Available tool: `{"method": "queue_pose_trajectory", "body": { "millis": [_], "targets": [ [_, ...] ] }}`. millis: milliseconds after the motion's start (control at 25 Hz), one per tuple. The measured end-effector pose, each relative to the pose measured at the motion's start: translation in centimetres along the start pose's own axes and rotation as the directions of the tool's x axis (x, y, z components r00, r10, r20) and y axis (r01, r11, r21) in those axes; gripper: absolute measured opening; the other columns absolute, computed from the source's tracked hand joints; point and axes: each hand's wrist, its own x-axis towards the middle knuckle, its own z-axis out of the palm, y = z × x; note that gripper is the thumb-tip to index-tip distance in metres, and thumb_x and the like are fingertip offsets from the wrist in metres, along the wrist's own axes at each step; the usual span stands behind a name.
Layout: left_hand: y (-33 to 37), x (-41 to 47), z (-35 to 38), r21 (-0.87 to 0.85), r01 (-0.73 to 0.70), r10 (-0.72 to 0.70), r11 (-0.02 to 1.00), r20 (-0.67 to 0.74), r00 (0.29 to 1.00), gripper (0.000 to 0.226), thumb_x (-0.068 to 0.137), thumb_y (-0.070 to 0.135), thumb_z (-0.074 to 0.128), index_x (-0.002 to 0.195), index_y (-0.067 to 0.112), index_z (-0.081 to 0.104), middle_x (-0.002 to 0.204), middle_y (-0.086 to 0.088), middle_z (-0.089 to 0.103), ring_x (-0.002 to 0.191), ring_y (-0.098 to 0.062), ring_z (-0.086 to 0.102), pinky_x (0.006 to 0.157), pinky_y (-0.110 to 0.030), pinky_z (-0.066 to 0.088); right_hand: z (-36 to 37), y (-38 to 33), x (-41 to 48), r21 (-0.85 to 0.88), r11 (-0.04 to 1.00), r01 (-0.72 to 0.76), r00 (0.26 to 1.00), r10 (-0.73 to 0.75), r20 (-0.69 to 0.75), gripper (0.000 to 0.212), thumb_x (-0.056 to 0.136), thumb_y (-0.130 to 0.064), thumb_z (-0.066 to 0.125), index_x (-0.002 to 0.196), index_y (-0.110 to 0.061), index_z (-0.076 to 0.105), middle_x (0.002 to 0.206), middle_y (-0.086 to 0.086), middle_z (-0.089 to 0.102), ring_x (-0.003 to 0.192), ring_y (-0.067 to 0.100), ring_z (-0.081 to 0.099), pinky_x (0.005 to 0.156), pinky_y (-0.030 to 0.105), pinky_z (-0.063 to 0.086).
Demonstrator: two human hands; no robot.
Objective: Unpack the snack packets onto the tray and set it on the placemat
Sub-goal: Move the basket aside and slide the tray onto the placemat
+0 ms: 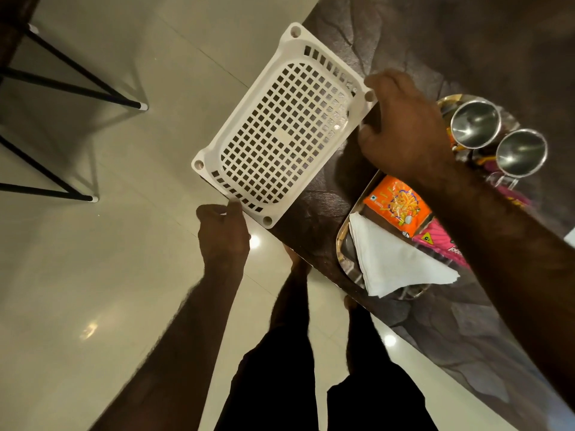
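A white basket (280, 132) with a square-grid pattern sits at upper centre. At right, an orange packet (396, 205), a pink packet (441, 244), a white napkin (395, 259) and two silver cups (476, 124) lie over a dark brown marbled table (420, 42). The floor (109, 244) is cream.

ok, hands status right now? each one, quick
Left hand: closed on the near end of the white basket.
Right hand: gripping the basket's far corner, at the table edge.

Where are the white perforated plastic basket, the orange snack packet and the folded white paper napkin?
White perforated plastic basket (281, 129): head view, middle of its grid floor.
Orange snack packet (396, 205): head view, centre of its printed face.
Folded white paper napkin (395, 262): head view, middle of its top fold.
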Motion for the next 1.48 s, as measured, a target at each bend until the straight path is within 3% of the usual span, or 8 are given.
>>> {"method": "queue_pose_trajectory", "body": {
  "millis": [80, 240, 440, 680, 840, 1040, 1280, 1480],
  "targets": [
    [-1.8, -2.2, 0.3, -0.028, 0.012, -0.013, 1.000, -0.031, 0.999, 0.026, 0.098, 0.039, 0.052, 0.107, 0.015, 0.050, 0.109, -0.017, 0.066, 0.091, -0.038, 0.070, 0.082, -0.055, 0.061, -0.9, 1.4, -1.1, 0.004, 1.000, -0.021, 0.999, 0.021, -0.047, 0.060, 0.092, -0.023, 0.061, 0.151, -0.015, 0.050, 0.155, 0.008, 0.048, 0.140, 0.031, 0.052, 0.113, 0.052, 0.044],
    [-5.3, -6.8, 2.7, 0.060, 0.128, -0.139, 0.990, 0.255, 0.957, 0.017, 0.103, 0.031, 0.051, 0.110, 0.016, 0.054, 0.098, -0.011, 0.065, 0.075, -0.023, 0.067, 0.060, -0.034, 0.056, -3.1, 5.5, -1.8, -0.029, 0.993, -0.117, 0.990, 0.115, -0.080, 0.055, 0.092, -0.028, 0.062, 0.146, -0.023, 0.056, 0.149, 0.011, 0.053, 0.138, 0.037, 0.052, 0.112, 0.051, 0.044],
    [-6.6, -10.9, 7.9, 0.203, 0.237, -0.304, 0.950, 0.439, 0.845, 0.032, 0.101, 0.044, 0.048, 0.120, 0.019, 0.053, 0.103, -0.002, 0.063, 0.087, -0.021, 0.067, 0.077, -0.039, 0.057, -5.4, 10.9, -2.0, -0.026, 0.968, -0.249, 0.969, 0.248, -0.010, 0.054, 0.094, -0.040, 0.061, 0.146, -0.026, 0.057, 0.149, 0.013, 0.055, 0.141, 0.038, 0.050, 0.113, 0.051, 0.042],
    [-5.4, -12.3, 10.6, 0.196, 0.309, -0.366, 0.931, 0.496, 0.788, 0.027, 0.105, 0.041, 0.043, 0.120, 0.020, 0.052, 0.107, -0.006, 0.067, 0.088, -0.022, 0.069, 0.069, -0.033, 0.053, -5.8, 14.8, -1.6, 0.101, 0.943, -0.316, 0.946, 0.305, 0.110, 0.046, 0.099, -0.052, 0.054, 0.137, -0.027, 0.062, 0.142, 0.011, 0.062, 0.126, 0.036, 0.063, 0.104, 0.046, 0.052],
    [-5.3, -12.7, 11.3, 0.128, 0.347, -0.361, 0.929, 0.516, 0.777, 0.028, 0.106, 0.039, 0.043, 0.125, 0.021, 0.053, 0.117, -0.011, 0.071, 0.094, -0.025, 0.073, 0.072, -0.034, 0.055, -5.5, 15.9, -0.8, 0.173, 0.938, -0.301, 0.949, 0.276, 0.152, 0.051, 0.103, -0.058, 0.046, 0.136, -0.022, 0.064, 0.142, 0.011, 0.061, 0.124, 0.032, 0.060, 0.089, 0.034, 0.042],
    [-5.6, -13.3, 11.7, -0.017, 0.477, -0.401, 0.879, 0.519, 0.755, 0.017, 0.104, 0.043, 0.048, 0.112, 0.032, 0.057, 0.113, -0.010, 0.071, 0.101, -0.029, 0.072, 0.075, -0.039, 0.057, -5.6, 16.9, -0.3, 0.265, 0.916, -0.303, 0.946, 0.255, 0.198, 0.061, 0.101, -0.068, 0.041, 0.139, -0.026, 0.062, 0.145, 0.006, 0.061, 0.127, 0.027, 0.060, 0.095, 0.036, 0.042],
    [-5.3, -13.0, 12.0, -0.053, 0.449, -0.363, 0.892, 0.507, 0.781, 0.037, 0.104, 0.042, 0.047, 0.135, 0.024, 0.051, 0.125, -0.014, 0.064, 0.109, -0.032, 0.068, 0.079, -0.040, 0.057, -5.2, 17.4, -0.6, 0.331, 0.894, -0.301, 0.953, 0.265, 0.148, 0.055, 0.104, -0.063, 0.040, 0.132, -0.025, 0.070, 0.133, 0.006, 0.070, 0.105, 0.014, 0.056, 0.089, 0.029, 0.035],
    [-4.2, -11.6, 10.9, -0.081, 0.401, -0.329, 0.912, 0.436, 0.838, 0.046, 0.102, 0.041, 0.052, 0.144, 0.023, 0.042, 0.141, -0.014, 0.053, 0.122, -0.037, 0.059, 0.093, -0.052, 0.057, -4.1, 18.2, -1.3, 0.400, 0.850, -0.344, 0.939, 0.321, 0.125, 0.053, 0.104, -0.060, 0.046, 0.123, -0.019, 0.074, 0.125, 0.007, 0.073, 0.115, 0.023, 0.066, 0.100, 0.037, 0.048]
  ]
}}
